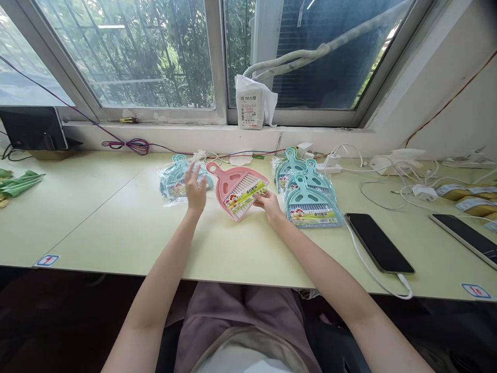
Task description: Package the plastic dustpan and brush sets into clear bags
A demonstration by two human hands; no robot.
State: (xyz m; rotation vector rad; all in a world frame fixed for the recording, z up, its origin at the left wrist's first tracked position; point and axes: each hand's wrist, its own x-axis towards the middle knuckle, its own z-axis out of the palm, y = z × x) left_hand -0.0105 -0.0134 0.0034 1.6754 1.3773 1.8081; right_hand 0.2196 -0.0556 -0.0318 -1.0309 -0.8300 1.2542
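My right hand grips the lower right edge of a pink dustpan and brush set, which is tilted with its handle loop up and to the left. White bristles and a yellow-green printed label show on its face. My left hand is raised to the left of it, fingers spread and holding nothing. Behind that hand lies a group of turquoise dustpan sets in clear wrap. More wrapped turquoise dustpan sets overlap on the table to the right of my right hand.
A phone with a white cable lies at the right, with another phone beyond it. Tangled white cables and chargers run along the back right. A black tablet stands at the far left. A tissue pack sits on the windowsill.
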